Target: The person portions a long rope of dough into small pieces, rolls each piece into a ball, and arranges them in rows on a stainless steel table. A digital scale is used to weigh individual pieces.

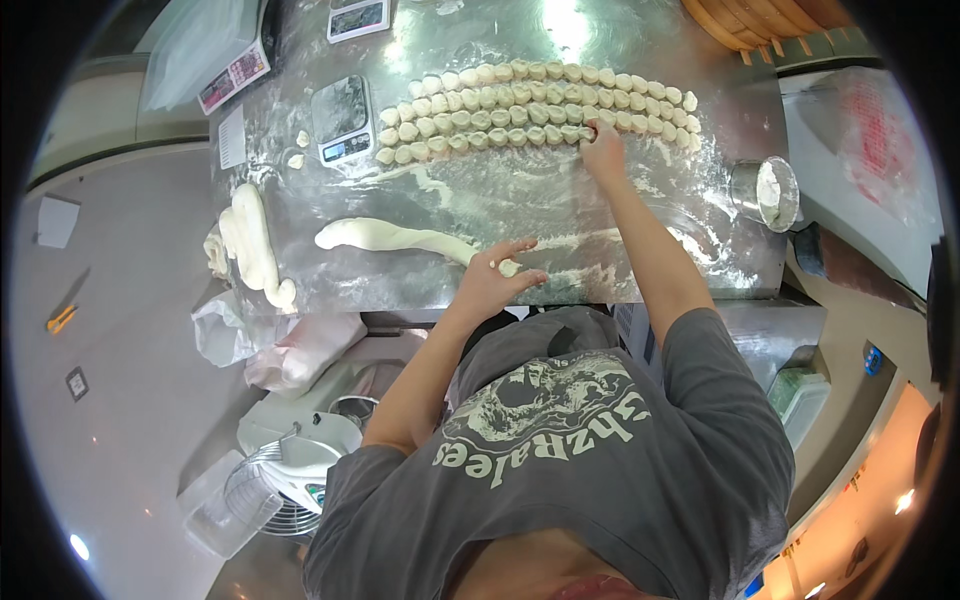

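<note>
My right hand (604, 151) reaches to the near row of small dough pieces (517, 136). Its fingertips are pinched at the row's right end, around a dough piece (586, 134) that they partly hide. Close to the table's front edge, my left hand (491, 279) is loosely wrapped about the thin end of a long dough rope (390, 236). Thumb and forefinger are spread, and the torn rope end shows between them. The rope thickens towards the left. Several curved rows of dough pieces lie beyond on the floured steel table (480, 195).
A digital kitchen scale (343, 124) stands left of the rows, with two dough scraps (298, 150) beside it. A folded dough strip (251, 244) lies at the left edge. At right, a clear container of flour (769, 193) lies tipped. Bamboo steamers (765, 22) sit at the far right.
</note>
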